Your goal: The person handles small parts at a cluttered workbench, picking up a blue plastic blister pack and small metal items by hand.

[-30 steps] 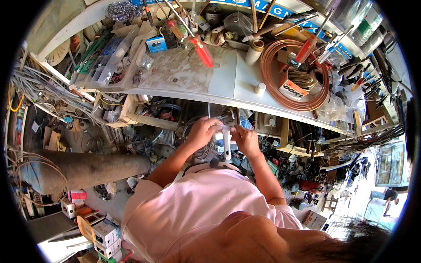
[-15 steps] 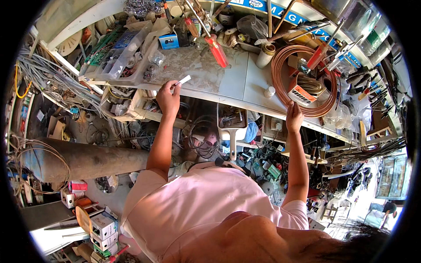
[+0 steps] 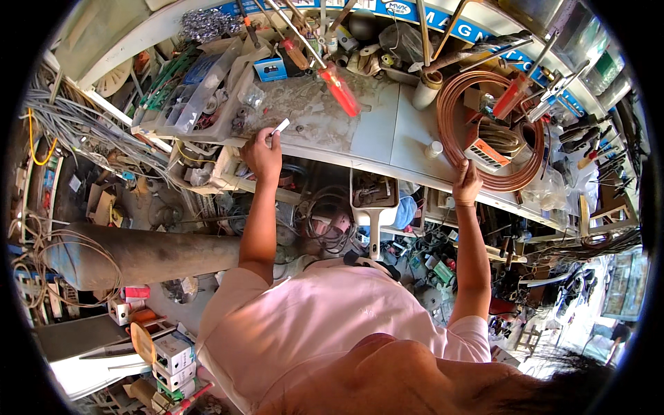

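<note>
The left hand (image 3: 263, 158) pinched a small white strip (image 3: 281, 126), which stuck out from its fingertips, beyond and to the right, over the bench (image 3: 377, 128). The right hand (image 3: 467, 183) was raised at the front edge with its fingers close together, overlapping the near side of a copper coil (image 3: 445, 114); whether it gripped anything could not be told. Beyond and left of the left hand, a clear compartment tray (image 3: 185, 123) held small parts. Between and below both hands, a white long-handled pan (image 3: 374, 216) contained dark bits. Inside the coil, beyond the right hand, an orange-and-white box (image 3: 488, 155) held a coiled bundle (image 3: 507, 138). A white bottle (image 3: 433, 150) stood just left of that hand; a red-handled screwdriver (image 3: 339, 91) slanted beyond, between the hands.
</note>
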